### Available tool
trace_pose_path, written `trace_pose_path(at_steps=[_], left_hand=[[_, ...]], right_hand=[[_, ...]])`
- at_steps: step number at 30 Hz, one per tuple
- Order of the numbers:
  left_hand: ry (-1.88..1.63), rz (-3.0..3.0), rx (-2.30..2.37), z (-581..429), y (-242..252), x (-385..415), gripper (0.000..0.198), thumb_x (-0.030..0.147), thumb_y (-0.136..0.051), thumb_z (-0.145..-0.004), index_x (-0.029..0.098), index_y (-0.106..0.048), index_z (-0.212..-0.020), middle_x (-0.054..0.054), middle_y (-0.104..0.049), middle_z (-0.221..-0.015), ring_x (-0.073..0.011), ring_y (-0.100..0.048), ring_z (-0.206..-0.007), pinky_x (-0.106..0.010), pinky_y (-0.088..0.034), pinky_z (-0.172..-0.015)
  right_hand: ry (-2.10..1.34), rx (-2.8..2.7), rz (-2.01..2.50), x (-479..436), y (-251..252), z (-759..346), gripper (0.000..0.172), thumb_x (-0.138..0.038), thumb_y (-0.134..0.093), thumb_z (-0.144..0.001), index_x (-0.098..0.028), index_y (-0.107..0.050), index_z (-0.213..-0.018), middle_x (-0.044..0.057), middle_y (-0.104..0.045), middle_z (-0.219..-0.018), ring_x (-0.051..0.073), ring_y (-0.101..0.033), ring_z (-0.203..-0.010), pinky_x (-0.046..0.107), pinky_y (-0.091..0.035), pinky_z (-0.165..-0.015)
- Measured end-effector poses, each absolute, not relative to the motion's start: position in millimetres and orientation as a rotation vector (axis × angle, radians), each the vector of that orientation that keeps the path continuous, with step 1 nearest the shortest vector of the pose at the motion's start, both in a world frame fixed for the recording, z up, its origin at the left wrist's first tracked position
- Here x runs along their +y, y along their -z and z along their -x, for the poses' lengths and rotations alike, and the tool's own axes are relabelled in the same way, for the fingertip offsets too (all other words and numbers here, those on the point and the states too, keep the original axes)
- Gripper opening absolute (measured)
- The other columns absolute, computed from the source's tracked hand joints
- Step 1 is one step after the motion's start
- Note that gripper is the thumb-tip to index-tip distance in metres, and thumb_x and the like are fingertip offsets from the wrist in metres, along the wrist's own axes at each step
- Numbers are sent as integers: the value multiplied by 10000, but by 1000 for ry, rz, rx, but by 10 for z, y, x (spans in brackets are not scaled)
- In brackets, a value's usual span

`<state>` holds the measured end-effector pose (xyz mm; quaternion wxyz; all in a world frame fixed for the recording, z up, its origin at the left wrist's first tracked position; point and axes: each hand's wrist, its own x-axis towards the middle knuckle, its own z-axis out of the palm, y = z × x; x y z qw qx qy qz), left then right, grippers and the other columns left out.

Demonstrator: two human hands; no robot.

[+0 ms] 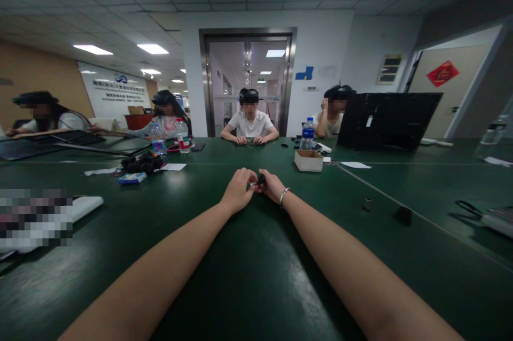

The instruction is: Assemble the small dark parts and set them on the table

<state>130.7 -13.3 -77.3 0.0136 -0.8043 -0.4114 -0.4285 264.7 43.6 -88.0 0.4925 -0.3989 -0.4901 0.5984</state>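
Note:
Both my arms stretch out over the dark green table (248, 277). My left hand (237, 190) and my right hand (271, 185) meet at the middle, fingers curled. Between them they pinch a small black part (261, 178) with a thin pale piece sticking out toward the left hand. A bracelet sits on my right wrist. What the small part is cannot be made out.
A small cardboard box (308, 160) and a water bottle (307, 134) stand beyond my hands. A pile of black parts (142, 163) lies far left, small black pieces (402, 215) to the right. An open black case (387, 119) stands back right. Several people sit around the table.

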Motion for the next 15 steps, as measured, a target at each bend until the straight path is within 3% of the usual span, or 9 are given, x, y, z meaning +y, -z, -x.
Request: trace_pose_path(at_steps=[7, 12, 15], left_hand=[[1208, 2363, -1328, -1273, 743, -144, 198, 89, -467, -723, 194, -495, -888, -37, -525, -825, -193, -457, -842, -334, -363, -773], [1179, 2384, -1364, -1289, 748, -150, 203, 108, -490, -722, 197, -502, -904, -35, -551, -842, -190, -475, -853, -329, -348, -777], [1246, 2350, -1422, -1305, 770, -131, 200, 135, -521, -715, 198, -493, -904, -27, -562, -847, -182, -489, -845, -319, -353, -761]], right_hand=[[-1233, -1476, 1091, 474, 928, -2655, 433, -392, -329, -850, -173, -469, -504, 21, -453, -305, 114, -460, -319, 211, -359, -362], [-1265, -1418, 931, 465, 932, -2633, 310, -406, -350, -857, -189, -464, -668, -68, -383, -283, 89, -357, -255, 248, -458, -436], [-1342, -1293, 921, 467, 926, -2627, 320, -498, -340, -849, -207, -409, -734, -78, -410, -327, 90, -387, -272, 246, -453, -424]])
